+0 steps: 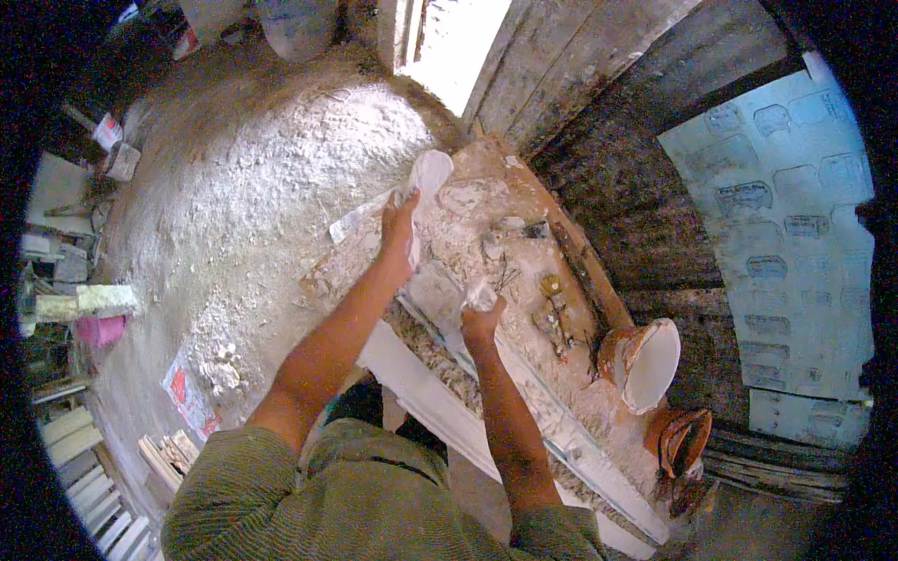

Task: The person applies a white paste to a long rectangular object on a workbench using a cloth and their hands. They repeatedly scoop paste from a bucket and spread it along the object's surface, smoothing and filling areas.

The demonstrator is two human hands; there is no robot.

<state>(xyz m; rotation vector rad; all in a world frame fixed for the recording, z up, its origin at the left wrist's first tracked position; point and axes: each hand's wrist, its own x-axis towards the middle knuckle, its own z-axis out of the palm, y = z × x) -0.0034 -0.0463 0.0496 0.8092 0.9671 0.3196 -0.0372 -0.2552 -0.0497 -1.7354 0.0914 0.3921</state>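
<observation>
My left hand (pixel 400 227) grips a long, smooth white piece (pixel 432 174) that looks like plaster, with a rounded far end. It is held over the far part of a dusty workbench (pixel 472 194). Nearer and to the right, my right hand (pixel 482 318) is closed around a small white lump (pixel 480 295), possibly a wad of cloth or plaster; its kind is unclear. Thin dark wires (pixel 506 275) show just beyond that hand. A long white moulding strip (pixel 571 425) lies along the bench's near side, below my right forearm.
Two crusted bowl-like containers, one white inside (pixel 652 366) and one orange-brown (pixel 686 443), stand at the bench's right end. A yellowish tool-like object (pixel 552 292) lies on the bench. White rubble covers the floor (pixel 271 178) to the left. A blue sheet (pixel 786 234) hangs at right.
</observation>
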